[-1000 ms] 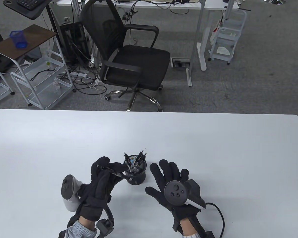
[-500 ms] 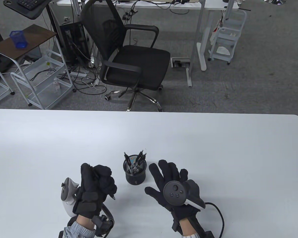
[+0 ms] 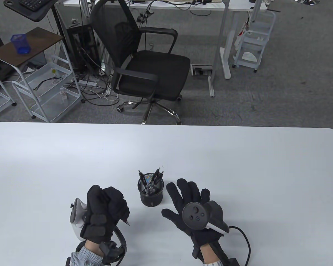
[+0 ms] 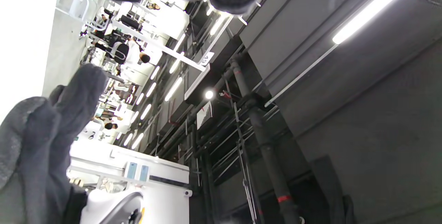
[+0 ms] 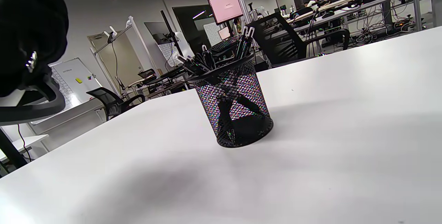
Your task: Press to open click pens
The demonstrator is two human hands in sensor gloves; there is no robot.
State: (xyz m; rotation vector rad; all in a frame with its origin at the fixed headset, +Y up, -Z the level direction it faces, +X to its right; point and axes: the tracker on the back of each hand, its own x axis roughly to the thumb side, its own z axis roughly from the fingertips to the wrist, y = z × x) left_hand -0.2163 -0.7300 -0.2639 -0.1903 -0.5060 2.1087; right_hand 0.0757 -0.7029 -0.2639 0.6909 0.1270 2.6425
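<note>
Left hand (image 3: 105, 210): gloved, fingers curled in a fist round a click pen (image 3: 126, 221), whose tip pokes out below the fist, pointing down toward the white table (image 3: 238, 166). Right hand (image 3: 188, 202): flat, fingers spread and relaxed, holding nothing, resting just right of the holder. Black mesh pen holder (image 3: 151, 192): upright between both hands, near the table's front edge, containing several more click pens (image 3: 149, 180) standing slanted.

The black mesh pen cup (image 3: 151, 194) holds my click pens (image 3: 151, 179); my left hand (image 3: 105, 210) lies left of it, my right hand (image 3: 193, 205) right.
</note>
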